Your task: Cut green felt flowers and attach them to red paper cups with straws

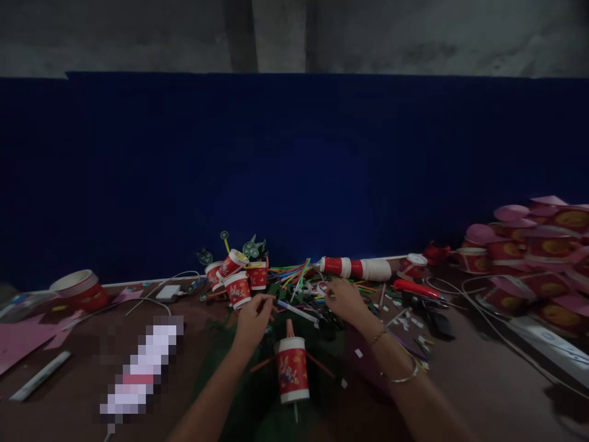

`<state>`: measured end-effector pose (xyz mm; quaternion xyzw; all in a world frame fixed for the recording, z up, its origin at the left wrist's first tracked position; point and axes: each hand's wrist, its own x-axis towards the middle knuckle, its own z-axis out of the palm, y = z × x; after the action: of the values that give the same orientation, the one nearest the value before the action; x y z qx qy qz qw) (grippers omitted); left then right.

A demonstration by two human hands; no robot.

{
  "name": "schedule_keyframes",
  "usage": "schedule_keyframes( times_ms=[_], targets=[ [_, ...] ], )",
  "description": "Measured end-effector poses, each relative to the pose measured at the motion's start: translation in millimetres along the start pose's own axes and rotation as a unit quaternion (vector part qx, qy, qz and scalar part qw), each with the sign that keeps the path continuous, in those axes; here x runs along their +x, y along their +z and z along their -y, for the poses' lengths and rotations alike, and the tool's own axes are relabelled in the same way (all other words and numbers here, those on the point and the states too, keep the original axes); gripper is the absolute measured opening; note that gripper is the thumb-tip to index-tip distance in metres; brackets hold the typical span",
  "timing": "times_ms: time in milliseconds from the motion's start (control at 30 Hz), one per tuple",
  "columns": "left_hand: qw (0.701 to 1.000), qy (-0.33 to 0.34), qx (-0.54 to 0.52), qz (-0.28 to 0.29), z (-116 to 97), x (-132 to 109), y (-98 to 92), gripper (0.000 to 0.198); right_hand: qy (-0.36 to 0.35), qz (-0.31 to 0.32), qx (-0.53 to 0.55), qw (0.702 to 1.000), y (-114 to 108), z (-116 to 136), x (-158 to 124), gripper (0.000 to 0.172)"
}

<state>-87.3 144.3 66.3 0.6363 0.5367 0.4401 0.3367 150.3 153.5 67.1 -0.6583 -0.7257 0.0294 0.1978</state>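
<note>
A red paper cup [293, 370] with white bands lies on the table between my forearms. Orange sticks come out of its sides and one end, and a thin pale stick shows at the other end. My left hand [256, 312] hovers beside a cluster of similar cups [238, 290], its fingers loosely bent and apart, with nothing visible in them. My right hand [344, 299] reaches over a heap of coloured straws [294, 276] and small scraps; its fingertips are bent down and partly hidden. A white-and-blue pen-like stick [298, 311] lies between the two hands.
A stack of paper cups [356, 268] lies at the back. Finished-looking red and pink cup pieces [529, 245] pile up at right, near a red-handled tool [416, 288] and cables. At left are pink paper [27, 337], a marker [40, 376] and a red tub [80, 291].
</note>
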Motion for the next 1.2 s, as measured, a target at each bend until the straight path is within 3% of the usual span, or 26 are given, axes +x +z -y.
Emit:
schedule_keyframes(
  times_ms=[100, 200, 267, 400, 667, 800, 900, 1033, 1200],
  targets=[
    [0.996, 0.074, 0.044, 0.022, -19.2, 5.0, 8.4, 0.028, 0.012, -0.009, 0.137, 0.991, -15.5, 12.5, 1.9, 0.012],
    [0.988, 0.146, 0.048, 0.033, -33.9, 5.6, 19.8, 0.037, -0.040, 0.040, 0.327, 0.943, -20.2, 31.4, -2.4, 0.014],
    [0.981, 0.183, 0.048, 0.033, -37.5, 2.5, 25.3, 0.042, -0.077, 0.043, 0.382, 0.920, -17.0, 41.0, -7.2, 0.013],
    [0.978, 0.200, 0.035, 0.045, -33.4, -6.2, 28.1, 0.040, -0.129, 0.026, 0.388, 0.912, -9.3, 47.2, -13.4, 0.010],
    [0.987, 0.158, -0.001, 0.024, -36.1, -12.5, 26.4, 0.023, -0.120, 0.103, 0.441, 0.884, -17.3, 44.8, -17.0, 0.011],
    [0.990, 0.133, -0.026, 0.035, -40.9, -15.3, 27.0, 0.040, -0.137, 0.135, 0.471, 0.861, -24.2, 43.7, -21.0, 0.020],
    [0.986, 0.165, 0.027, 0.022, -40.9, -16.6, 24.2, 0.052, -0.139, 0.150, 0.485, 0.851, -31.4, 46.5, -24.5, 0.018],
    [0.971, 0.216, 0.098, 0.017, -38.9, -13.7, 16.2, 0.042, -0.136, 0.165, 0.456, 0.864, -43.8, 50.3, -28.5, 0.013],
    [0.993, 0.108, 0.020, 0.039, -30.8, -2.9, 12.7, 0.027, -0.134, 0.133, 0.418, 0.889, -51.7, 43.5, -27.2, 0.026]
  ],
)
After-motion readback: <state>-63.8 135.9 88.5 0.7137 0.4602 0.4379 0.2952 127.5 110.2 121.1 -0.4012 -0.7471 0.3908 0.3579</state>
